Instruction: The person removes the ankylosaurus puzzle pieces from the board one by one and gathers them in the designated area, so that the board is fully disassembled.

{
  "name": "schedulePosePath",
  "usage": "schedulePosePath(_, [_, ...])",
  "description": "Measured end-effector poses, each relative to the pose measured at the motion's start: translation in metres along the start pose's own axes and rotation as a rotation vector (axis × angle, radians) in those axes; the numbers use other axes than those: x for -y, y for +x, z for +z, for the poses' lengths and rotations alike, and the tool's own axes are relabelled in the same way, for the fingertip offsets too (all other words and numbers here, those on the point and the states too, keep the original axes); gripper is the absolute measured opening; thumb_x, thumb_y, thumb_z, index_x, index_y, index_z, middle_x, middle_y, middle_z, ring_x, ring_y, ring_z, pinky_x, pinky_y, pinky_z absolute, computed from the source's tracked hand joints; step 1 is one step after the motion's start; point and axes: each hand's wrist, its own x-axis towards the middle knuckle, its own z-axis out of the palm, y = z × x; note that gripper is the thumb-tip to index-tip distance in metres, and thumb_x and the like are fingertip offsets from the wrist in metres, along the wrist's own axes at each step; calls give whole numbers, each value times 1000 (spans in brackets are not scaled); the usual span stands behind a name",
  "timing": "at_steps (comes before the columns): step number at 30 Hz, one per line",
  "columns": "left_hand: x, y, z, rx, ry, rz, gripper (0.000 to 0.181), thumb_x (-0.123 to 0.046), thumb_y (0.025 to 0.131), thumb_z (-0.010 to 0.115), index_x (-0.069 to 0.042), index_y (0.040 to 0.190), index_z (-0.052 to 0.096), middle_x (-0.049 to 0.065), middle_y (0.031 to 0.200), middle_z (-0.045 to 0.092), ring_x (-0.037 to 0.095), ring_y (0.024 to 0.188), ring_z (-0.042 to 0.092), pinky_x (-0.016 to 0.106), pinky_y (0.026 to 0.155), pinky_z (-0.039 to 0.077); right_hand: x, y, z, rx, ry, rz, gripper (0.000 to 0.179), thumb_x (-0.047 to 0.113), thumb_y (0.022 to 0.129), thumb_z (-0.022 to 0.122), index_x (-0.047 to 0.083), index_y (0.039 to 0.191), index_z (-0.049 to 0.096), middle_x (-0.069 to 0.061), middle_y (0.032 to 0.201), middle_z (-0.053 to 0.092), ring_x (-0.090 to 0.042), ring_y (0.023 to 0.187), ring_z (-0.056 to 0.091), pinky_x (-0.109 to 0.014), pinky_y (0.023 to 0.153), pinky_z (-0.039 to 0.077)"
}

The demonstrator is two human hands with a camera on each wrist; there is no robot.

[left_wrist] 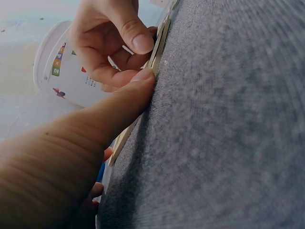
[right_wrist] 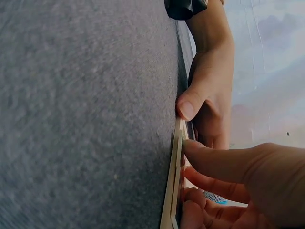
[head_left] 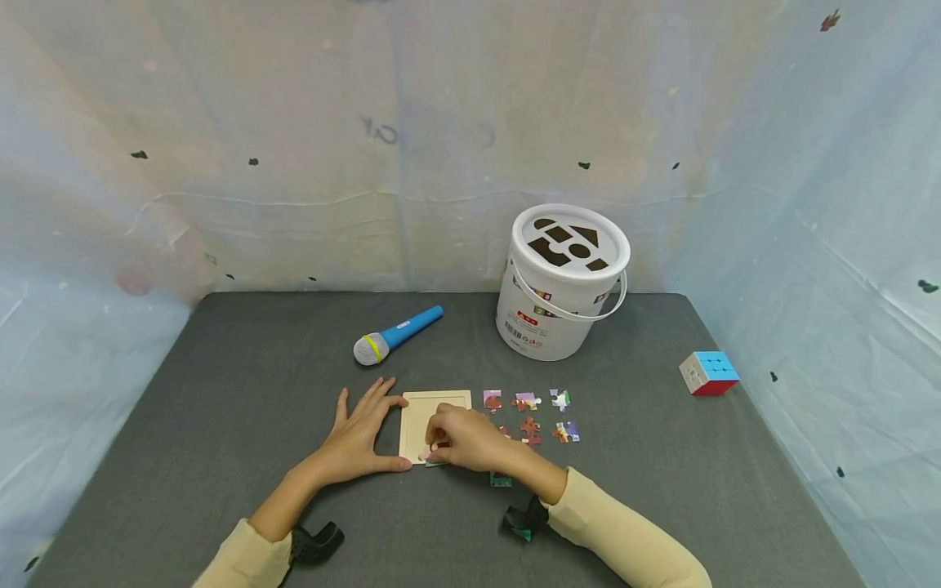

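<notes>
A shallow wooden puzzle tray [head_left: 419,412] lies flat on the table. My left hand [head_left: 356,437] is spread along its left side, with the thumb at the lower left corner and a fingertip at the upper left. Over the tray's lower part, my right hand [head_left: 465,438] pinches a puzzle piece [head_left: 435,464] between thumb and fingers; much of the piece is hidden. The right wrist view shows the right thumb and fingers low against the tray edge [right_wrist: 174,191]. Several loose jigsaw pieces [head_left: 530,430] lie right of the tray, some partly covered by the right hand.
A blue toy microphone [head_left: 408,331] lies behind the tray. A white lidded bucket [head_left: 540,314] with shape cut-outs and a handle stands at the back. Far right, near the table edge, sits a cube puzzle [head_left: 710,374]. Grey cloth covers the table [head_left: 257,392].
</notes>
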Motion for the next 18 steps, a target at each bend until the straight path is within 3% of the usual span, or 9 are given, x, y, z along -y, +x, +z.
schedulePosePath(18, [1, 0, -1, 1, 6, -2, 93, -66, 72, 79, -17, 143, 44, 19, 162, 21, 41, 150, 12, 76, 105, -8, 1, 1, 0, 12, 10, -10, 22, 19, 81, 85, 10, 95, 69, 2, 88, 58, -2, 73, 53, -17, 66, 45])
